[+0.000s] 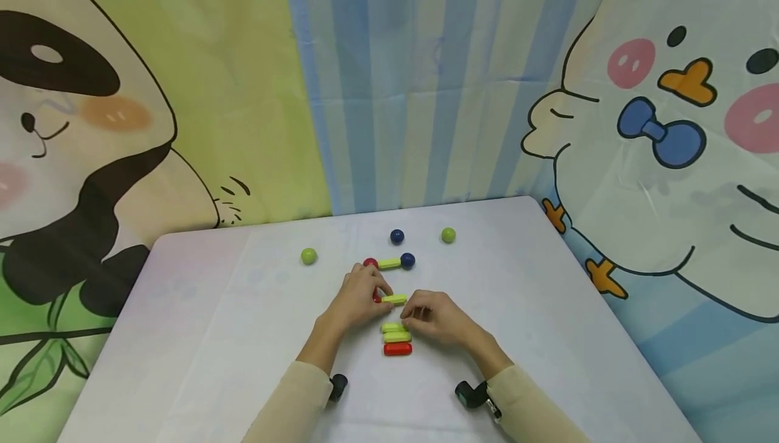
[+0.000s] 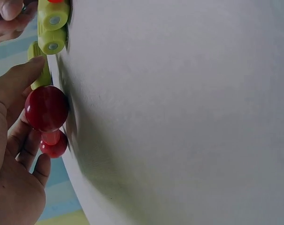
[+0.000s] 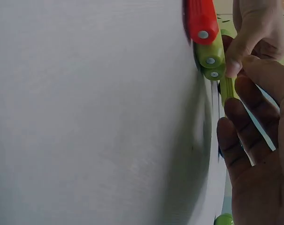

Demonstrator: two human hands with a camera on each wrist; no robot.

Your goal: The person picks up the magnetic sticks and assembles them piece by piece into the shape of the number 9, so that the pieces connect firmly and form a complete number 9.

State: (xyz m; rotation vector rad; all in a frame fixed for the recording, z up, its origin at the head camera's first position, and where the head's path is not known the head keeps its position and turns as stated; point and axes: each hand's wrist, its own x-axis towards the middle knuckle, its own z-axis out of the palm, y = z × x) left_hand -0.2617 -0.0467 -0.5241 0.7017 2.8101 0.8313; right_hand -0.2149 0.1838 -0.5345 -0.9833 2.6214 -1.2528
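My left hand (image 1: 358,297) pinches a yellow-green rod (image 1: 395,299) joined to a red ball (image 2: 46,108), thumb lying along the rod in the left wrist view. Just to the right, my right hand (image 1: 443,320) has its fingers loosely bent by the rod's free end, with nothing visible in them. Between the forearms lie two more yellow-green rods (image 1: 397,337) side by side and a red rod (image 3: 201,21), with silver discs on their ends. Beyond the left hand, another yellow-green rod (image 1: 389,264) links a red ball (image 1: 370,263) to a dark blue ball (image 1: 408,260).
A loose dark blue ball (image 1: 397,237) sits near the back, with one green ball (image 1: 308,255) to the left and another green ball (image 1: 448,235) to the right. The white table (image 1: 201,335) ends at a cartoon-printed curtain (image 1: 395,91).
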